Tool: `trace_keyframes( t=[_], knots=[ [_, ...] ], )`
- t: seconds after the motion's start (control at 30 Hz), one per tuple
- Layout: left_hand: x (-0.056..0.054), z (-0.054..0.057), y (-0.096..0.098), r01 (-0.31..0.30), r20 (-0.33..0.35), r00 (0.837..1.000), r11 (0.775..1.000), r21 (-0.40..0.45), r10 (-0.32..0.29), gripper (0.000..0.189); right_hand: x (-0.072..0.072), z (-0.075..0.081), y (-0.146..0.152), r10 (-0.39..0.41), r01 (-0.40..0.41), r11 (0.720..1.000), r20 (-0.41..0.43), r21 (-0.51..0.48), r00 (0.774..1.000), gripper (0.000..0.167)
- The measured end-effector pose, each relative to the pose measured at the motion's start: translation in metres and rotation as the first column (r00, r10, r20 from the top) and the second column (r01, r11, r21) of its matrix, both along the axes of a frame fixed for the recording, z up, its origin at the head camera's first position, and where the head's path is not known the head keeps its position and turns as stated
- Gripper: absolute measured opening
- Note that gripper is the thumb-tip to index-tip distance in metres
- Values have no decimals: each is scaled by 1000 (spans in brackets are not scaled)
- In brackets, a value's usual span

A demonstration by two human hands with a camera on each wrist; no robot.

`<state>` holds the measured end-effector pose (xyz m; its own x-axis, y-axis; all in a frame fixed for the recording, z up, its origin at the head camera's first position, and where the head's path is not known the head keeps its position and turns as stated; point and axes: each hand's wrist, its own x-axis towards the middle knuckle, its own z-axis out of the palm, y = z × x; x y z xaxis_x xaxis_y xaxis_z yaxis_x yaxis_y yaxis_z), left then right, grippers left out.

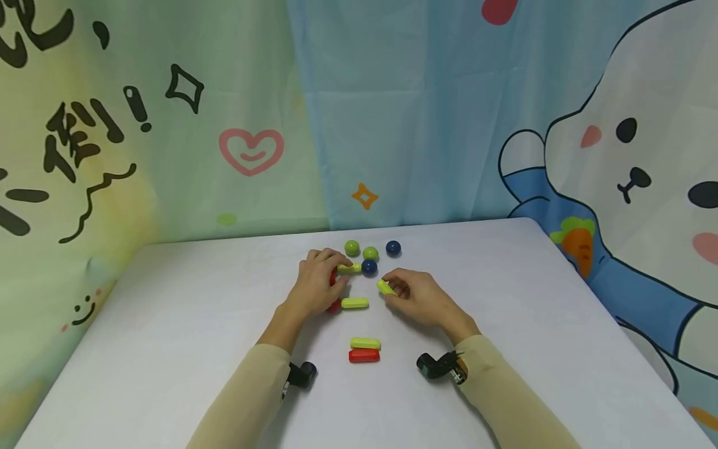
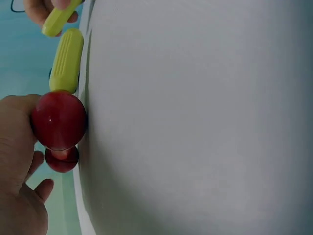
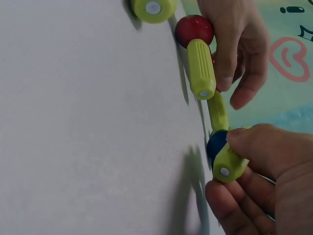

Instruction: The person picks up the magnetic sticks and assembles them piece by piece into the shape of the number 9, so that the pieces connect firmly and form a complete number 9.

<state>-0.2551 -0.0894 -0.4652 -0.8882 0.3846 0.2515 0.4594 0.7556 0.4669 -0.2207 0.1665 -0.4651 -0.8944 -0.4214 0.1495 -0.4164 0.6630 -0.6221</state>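
White table (image 1: pixel 224 299) | our right hand (image 1: pixel 419 299) pinches yellow stick (image 1: pixel 385 287), gap stick-wide, near blue ball (image 1: pixel 369 267) | our left hand (image 1: pixel 318 282) curves beside red ball (image 2: pixel 58 120), can't tell hold | stick looks light, stiff; we'd pinch mid-length

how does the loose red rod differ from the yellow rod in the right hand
Colour: the red rod is red, the yellow rod a bright yellow-green. State: the red rod lies on the table, while the right hand pinches the yellow rod. Pose: in the head view, the red rod lies nearly level across, the yellow rod slants. Both are short rods.
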Motion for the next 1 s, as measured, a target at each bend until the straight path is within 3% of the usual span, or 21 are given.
trace_keyframes(
  t=[0.23,0.6,0.83,1.0],
  knots=[
    [0,2,2,-55,76,995,997,-52,58,34,-2,-3,-10,-20,21,999,57,-30,998,29],
    [-13,4,16,-94,69,992,988,-121,103,29,-10,-5,-12,-94,98,992,57,-76,994,26],
    [-15,1,18,-149,118,980,984,-98,160,26,-11,-6,-21,-135,143,986,90,-81,987,27],
    [-15,-1,17,-144,133,979,987,-73,153,26,-11,-5,-24,-173,182,980,112,-77,979,25]
  ],
)
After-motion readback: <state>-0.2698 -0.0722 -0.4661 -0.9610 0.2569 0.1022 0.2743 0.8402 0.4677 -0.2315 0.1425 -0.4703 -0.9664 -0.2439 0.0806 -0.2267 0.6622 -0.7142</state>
